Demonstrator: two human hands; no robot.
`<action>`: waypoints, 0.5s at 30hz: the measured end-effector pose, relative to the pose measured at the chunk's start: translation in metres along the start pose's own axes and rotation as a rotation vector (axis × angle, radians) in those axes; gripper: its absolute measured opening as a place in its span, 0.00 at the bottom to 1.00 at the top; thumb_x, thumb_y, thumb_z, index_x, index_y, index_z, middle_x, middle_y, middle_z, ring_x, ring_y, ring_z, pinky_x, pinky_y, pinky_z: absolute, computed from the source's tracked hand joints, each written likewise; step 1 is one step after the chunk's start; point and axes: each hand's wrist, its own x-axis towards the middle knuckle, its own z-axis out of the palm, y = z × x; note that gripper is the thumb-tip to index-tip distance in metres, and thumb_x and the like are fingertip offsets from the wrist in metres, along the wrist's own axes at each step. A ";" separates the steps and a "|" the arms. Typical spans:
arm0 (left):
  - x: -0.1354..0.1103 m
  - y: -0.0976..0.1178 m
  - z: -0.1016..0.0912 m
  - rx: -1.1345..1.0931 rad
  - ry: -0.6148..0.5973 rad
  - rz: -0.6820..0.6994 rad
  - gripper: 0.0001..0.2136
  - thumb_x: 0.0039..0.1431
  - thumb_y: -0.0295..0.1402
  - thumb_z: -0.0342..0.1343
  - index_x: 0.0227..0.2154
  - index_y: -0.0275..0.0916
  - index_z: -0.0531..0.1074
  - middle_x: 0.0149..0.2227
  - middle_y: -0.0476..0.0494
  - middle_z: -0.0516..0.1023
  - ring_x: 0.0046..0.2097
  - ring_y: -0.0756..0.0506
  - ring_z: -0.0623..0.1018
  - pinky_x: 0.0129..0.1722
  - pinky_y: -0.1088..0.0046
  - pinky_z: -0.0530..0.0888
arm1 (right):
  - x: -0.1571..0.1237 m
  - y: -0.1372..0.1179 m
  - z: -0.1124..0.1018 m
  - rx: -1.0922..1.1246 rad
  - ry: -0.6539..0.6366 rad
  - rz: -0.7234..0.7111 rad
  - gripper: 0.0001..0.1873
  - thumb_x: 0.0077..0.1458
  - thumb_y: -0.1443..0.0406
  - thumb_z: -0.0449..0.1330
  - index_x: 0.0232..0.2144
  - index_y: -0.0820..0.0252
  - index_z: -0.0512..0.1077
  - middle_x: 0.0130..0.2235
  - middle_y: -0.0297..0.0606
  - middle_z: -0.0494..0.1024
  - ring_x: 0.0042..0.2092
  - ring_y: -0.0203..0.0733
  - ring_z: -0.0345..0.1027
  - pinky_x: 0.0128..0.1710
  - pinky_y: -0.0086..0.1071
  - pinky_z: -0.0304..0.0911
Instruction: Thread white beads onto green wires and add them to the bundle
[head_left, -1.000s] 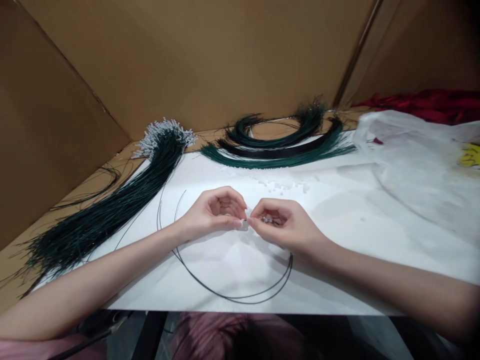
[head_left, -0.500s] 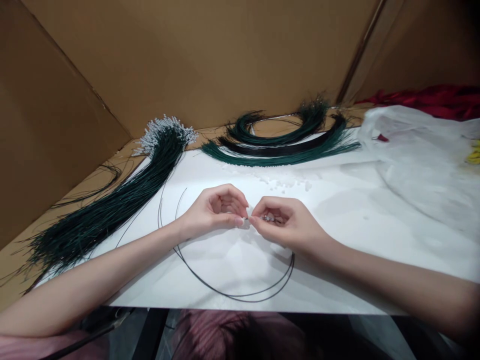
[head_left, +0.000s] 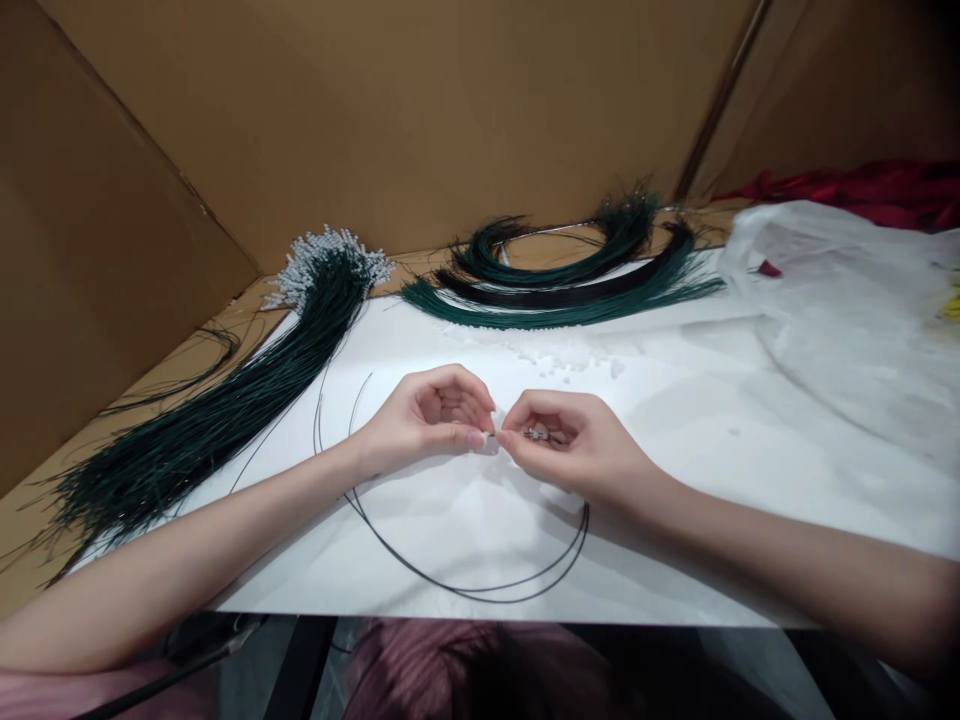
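My left hand (head_left: 431,415) is closed in a pinch, its thumb and fingertip on a small white piece (head_left: 489,441) at a wire's end. Close beside it, my right hand (head_left: 581,440) pinches thin dark wires; small white bits (head_left: 538,435) show inside its curled fingers. From this hand the dark wires (head_left: 495,599) curve down in a wide loop over the white board (head_left: 675,510) and pass under my left forearm. To the left lies a thick bundle of dark green wires (head_left: 247,400) with clustered white tips (head_left: 322,260).
Curved bundles of green and black wire (head_left: 562,310) lie at the back. In front of them are scattered small white pieces (head_left: 570,365). A translucent plastic bag (head_left: 847,320) sits at the right, with red material (head_left: 862,195) behind it. Cardboard walls (head_left: 420,120) surround the board.
Both hands keep nearly the same pinch and position. The view has shifted very slightly, and the plastic bag's outline at the right has altered a little.
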 end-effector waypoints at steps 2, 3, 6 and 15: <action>0.000 0.000 0.000 -0.006 -0.005 0.004 0.12 0.49 0.25 0.68 0.36 0.35 0.73 0.32 0.45 0.80 0.34 0.50 0.79 0.36 0.76 0.76 | 0.000 0.000 0.000 -0.001 0.001 0.002 0.04 0.49 0.68 0.61 0.24 0.62 0.70 0.25 0.32 0.68 0.26 0.32 0.57 0.26 0.28 0.52; 0.000 0.000 0.000 -0.008 -0.006 0.006 0.12 0.49 0.25 0.68 0.36 0.35 0.73 0.32 0.45 0.80 0.34 0.51 0.79 0.36 0.76 0.76 | 0.000 0.000 0.000 -0.002 0.002 0.001 0.04 0.49 0.68 0.61 0.24 0.62 0.71 0.25 0.32 0.68 0.26 0.32 0.57 0.26 0.28 0.52; 0.001 0.001 0.001 -0.008 0.001 0.002 0.12 0.49 0.25 0.68 0.35 0.35 0.73 0.31 0.45 0.80 0.33 0.51 0.79 0.35 0.77 0.77 | 0.000 0.000 0.001 -0.001 0.001 -0.003 0.04 0.50 0.68 0.61 0.24 0.62 0.71 0.25 0.31 0.68 0.26 0.32 0.57 0.26 0.28 0.51; 0.002 0.000 0.001 -0.005 -0.003 0.011 0.12 0.48 0.24 0.68 0.35 0.35 0.74 0.31 0.46 0.81 0.33 0.51 0.79 0.35 0.78 0.76 | 0.000 0.003 0.000 -0.022 -0.003 -0.052 0.04 0.51 0.68 0.60 0.25 0.62 0.71 0.25 0.31 0.69 0.27 0.32 0.57 0.26 0.27 0.53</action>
